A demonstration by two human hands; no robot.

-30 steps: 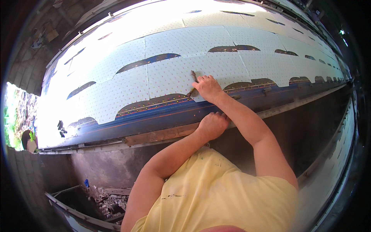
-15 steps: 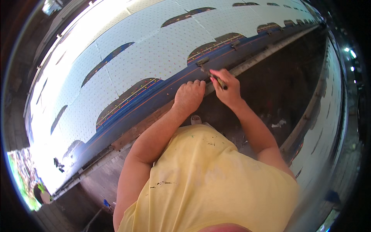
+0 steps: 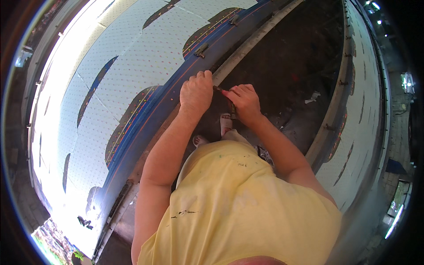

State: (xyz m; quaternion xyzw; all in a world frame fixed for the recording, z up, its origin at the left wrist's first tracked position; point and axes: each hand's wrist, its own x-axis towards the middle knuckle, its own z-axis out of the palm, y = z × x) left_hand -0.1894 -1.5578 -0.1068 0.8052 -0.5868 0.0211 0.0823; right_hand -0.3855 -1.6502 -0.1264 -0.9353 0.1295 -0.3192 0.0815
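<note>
My left hand (image 3: 196, 95) is curled at the blue edge strip (image 3: 173, 90) of a long printing table, fingers turned down. What it grips, if anything, is hidden under the fingers. To its right, over the dark aisle, my right hand (image 3: 244, 102) is closed around a slim tool with a dark handle (image 3: 232, 107). A thin end of the tool points toward my left hand; its exact kind is unclear. Beyond my left hand, a metal stop (image 3: 201, 49) sits on the edge strip, with another metal stop (image 3: 234, 20) farther along.
Pale dotted fabric (image 3: 137, 70) with dark curved patches covers the table on my left. A metal rail (image 3: 256, 42) runs beside it. Across the dark aisle floor (image 3: 282, 66) stands a second table (image 3: 364, 110). A crumpled pale scrap (image 3: 312, 97) lies on the floor.
The view has turned and shifted along the table. My right hand and its tool have drawn back from the metal stop, over the aisle. My left hand stays at the table edge.
</note>
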